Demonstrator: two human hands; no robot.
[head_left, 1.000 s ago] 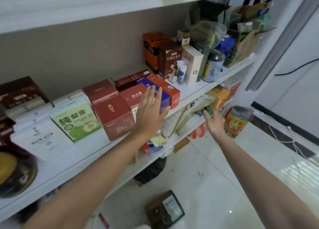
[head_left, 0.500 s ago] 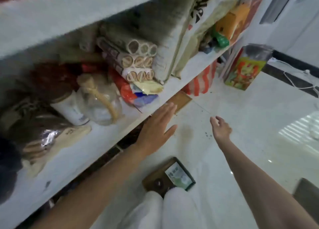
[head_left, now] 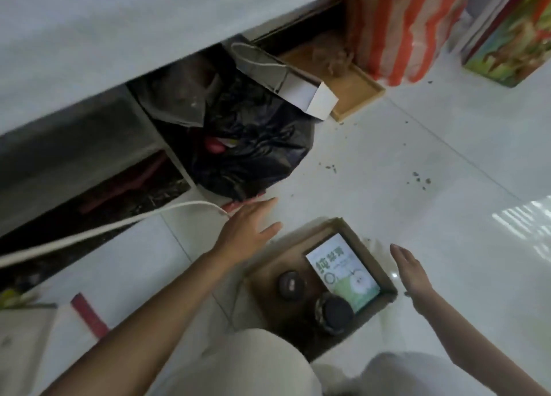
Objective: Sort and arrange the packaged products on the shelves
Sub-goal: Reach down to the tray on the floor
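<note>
A brown cardboard box sits on the white floor between my hands. Inside it lie a white-and-green apple-print package and two dark round jars. My left hand hovers flat with fingers straight, just left of and above the box, holding nothing. To the right of the box, my right hand is held with straight fingers, empty too. The lowest shelf board crosses the top left.
Under the shelf sit a black plastic bag, a white paper bag with cord handles and a wooden tray. A red-striped bag and a colourful box stand at the top right. A white cord runs across the left.
My view has dropped from the stocked shelves to the floor. Both hands have come down from the shelf to either side of the cardboard box.
</note>
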